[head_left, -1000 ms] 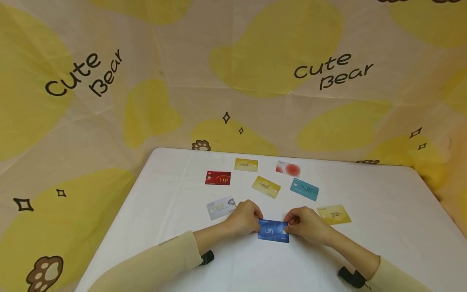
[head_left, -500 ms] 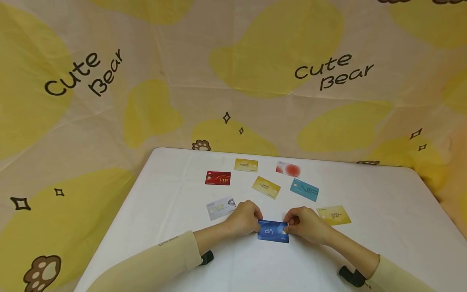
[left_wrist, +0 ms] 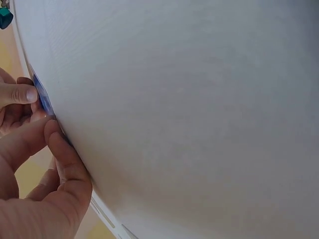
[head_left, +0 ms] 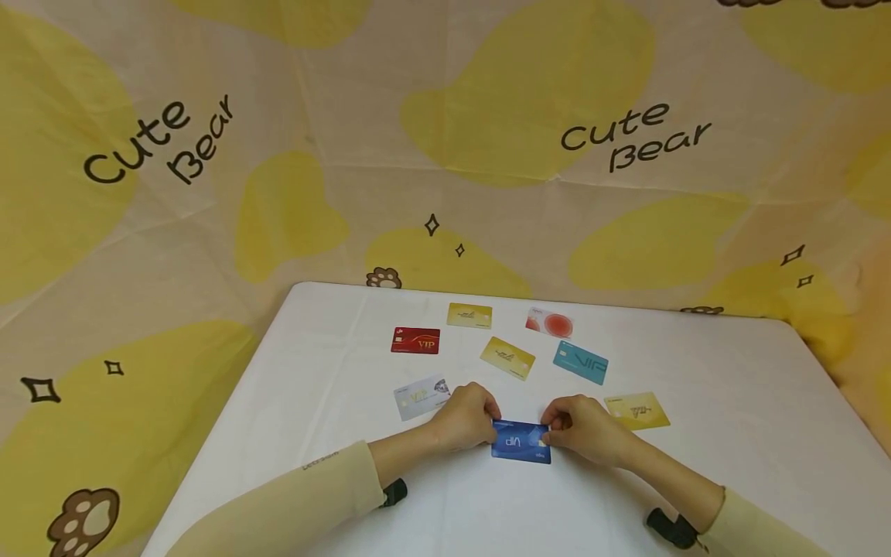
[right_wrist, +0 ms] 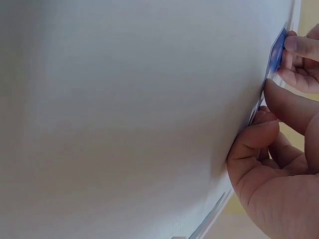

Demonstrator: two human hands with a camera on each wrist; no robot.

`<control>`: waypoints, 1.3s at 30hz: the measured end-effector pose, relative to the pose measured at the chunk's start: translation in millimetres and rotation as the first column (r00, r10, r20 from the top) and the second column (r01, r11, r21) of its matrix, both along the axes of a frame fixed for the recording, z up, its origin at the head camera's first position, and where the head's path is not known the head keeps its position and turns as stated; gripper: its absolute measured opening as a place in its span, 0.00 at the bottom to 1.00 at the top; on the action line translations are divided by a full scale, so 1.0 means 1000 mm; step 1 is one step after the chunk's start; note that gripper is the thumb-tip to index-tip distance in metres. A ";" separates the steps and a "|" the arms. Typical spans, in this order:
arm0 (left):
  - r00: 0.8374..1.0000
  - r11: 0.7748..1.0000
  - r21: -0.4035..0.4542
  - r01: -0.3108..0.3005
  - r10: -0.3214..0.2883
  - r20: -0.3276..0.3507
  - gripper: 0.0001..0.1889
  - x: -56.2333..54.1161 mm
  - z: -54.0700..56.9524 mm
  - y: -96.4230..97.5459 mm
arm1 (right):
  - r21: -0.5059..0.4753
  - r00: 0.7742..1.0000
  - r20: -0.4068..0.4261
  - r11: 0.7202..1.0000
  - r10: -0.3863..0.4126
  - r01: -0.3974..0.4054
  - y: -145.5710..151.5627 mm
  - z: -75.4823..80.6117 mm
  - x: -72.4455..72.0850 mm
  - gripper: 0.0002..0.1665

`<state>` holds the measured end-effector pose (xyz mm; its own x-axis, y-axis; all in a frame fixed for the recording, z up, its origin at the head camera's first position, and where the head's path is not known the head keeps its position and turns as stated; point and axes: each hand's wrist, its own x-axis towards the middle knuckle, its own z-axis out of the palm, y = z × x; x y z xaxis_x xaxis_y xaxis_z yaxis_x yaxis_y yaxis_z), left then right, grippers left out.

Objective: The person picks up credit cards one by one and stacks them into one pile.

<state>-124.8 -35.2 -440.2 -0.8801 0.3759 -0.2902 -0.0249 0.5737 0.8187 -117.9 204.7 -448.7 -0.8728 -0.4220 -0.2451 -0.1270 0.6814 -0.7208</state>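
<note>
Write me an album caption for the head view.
Left hand and right hand hold a blue VIP card, seven other cards lying on the white table.

"Cute Bear" is printed twice on the yellow-patterned backdrop (head_left: 480,193). "VIP" stands in gold on the red card (head_left: 415,340), upside down on the blue card (head_left: 521,442), and, seemingly, on the pale card (head_left: 420,398) and teal card (head_left: 581,362).

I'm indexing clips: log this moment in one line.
left hand: pinches blue card, left edge; right hand: pinches its right edge; red card: lies beyond
</note>
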 end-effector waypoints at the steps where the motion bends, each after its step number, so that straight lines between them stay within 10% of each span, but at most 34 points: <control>1: 1.000 1.000 0.007 -0.005 0.005 0.010 0.09 0.000 0.000 0.000 | 0.002 1.000 -0.001 1.000 -0.001 0.001 0.000 0.000 0.000 0.09; 21: 0.996 0.998 0.062 0.017 -0.011 -0.093 0.17 -0.002 0.031 -0.047 | -0.017 0.994 -0.012 0.994 -0.110 0.110 0.003 0.018 -0.008 0.06; 39: 0.948 0.982 0.132 -0.136 0.168 -0.270 0.18 0.004 0.051 -0.094 | -0.107 0.994 -0.083 0.993 -0.067 0.058 -0.006 0.025 -0.021 0.10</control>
<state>-121.0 -129.0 -389.3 -0.9689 0.2471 0.0101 0.1331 0.4869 0.8633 -138.7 199.1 -424.0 -0.9142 -0.3854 -0.1256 -0.1512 0.6117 -0.7765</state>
